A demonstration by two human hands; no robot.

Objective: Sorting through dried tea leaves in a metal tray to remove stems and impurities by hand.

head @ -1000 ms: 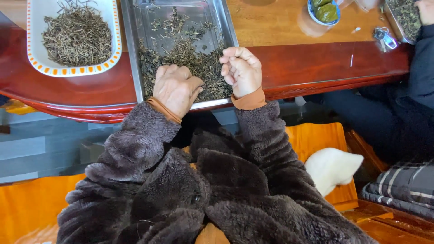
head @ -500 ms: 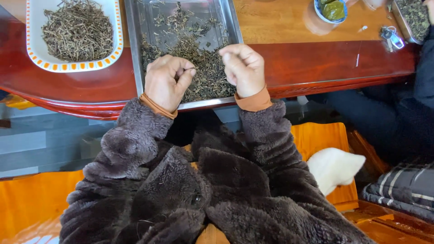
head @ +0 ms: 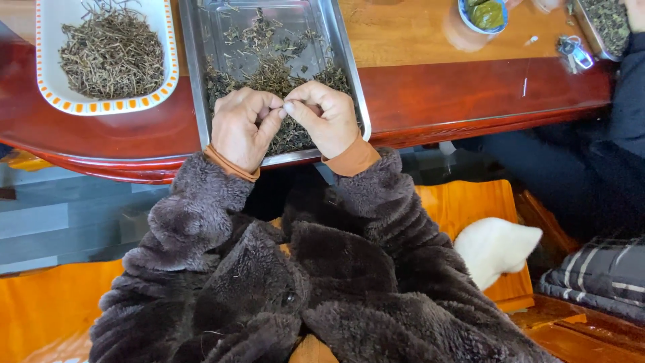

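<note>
A steel tray [head: 351, 64] on the red wooden table edge holds a heap of dark dried tea leaves [head: 272, 77]. My left hand [head: 242, 128] and my right hand [head: 326, 117] hover over the near end of the tray, fingertips pinched together and touching each other above the leaves. A small bit of leaf or stem seems pinched between them, too small to tell for sure. Both arms wear dark fuzzy sleeves with orange cuffs.
A white dish with an orange rim [head: 50, 84] full of sorted stems [head: 111, 50] sits left of the tray. A small bowl of green matter [head: 485, 13], keys [head: 571, 50] and another tray [head: 601, 23] lie far right, by another person's dark sleeve [head: 628, 94]. A white cushion [head: 494, 249] lies below.
My right hand has moved left to meet my left hand, and the fingertips now pinch together over the leaves.
</note>
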